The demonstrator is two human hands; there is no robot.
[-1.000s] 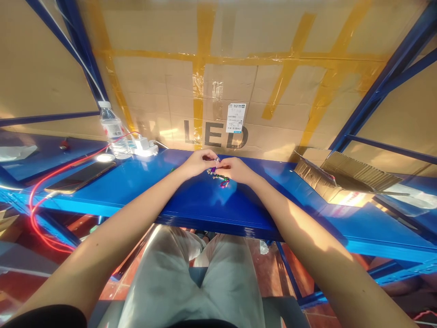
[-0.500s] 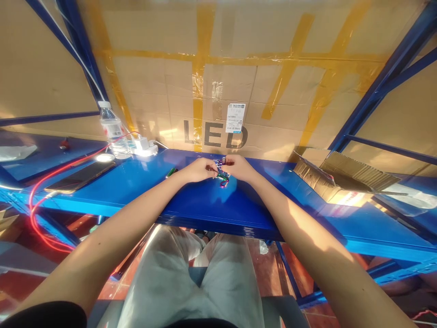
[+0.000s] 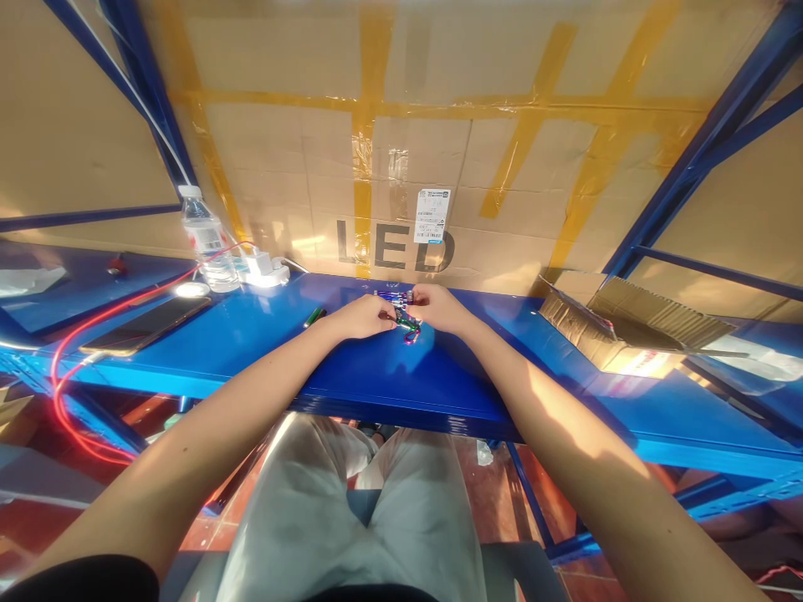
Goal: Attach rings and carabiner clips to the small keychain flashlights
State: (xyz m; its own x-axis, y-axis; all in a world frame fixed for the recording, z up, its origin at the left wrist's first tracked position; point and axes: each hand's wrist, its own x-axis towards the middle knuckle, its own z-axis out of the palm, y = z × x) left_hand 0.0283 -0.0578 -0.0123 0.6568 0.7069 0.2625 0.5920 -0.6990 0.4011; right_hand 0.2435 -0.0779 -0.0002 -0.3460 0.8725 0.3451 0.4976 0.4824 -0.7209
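Note:
My left hand (image 3: 365, 316) is closed, thumb and fingers pinched together at the left end of a small shiny green piece (image 3: 405, 319). What exactly lies between its fingertips is too small to make out. A multicoloured metal clip, like a carabiner (image 3: 412, 336), hangs or lies just below the green piece on the blue table. Across from it, my right hand (image 3: 439, 308) is closed around the right end of a slim shiny purple tube (image 3: 392, 296) with silver ends. Left of my left hand lies a short green tube (image 3: 315, 317), untouched.
A phone (image 3: 147, 324), a red glowing cable (image 3: 63, 368), a water bottle (image 3: 210, 242) and a white charger (image 3: 267, 269) are at left on the blue table (image 3: 401, 389). An open cardboard box (image 3: 618, 339) sits at right. A large taped carton (image 3: 282, 167) stands behind.
My left hand has shifted slightly left and down, away from my right hand. More of the purple tube shows between them. My right hand stays almost still.

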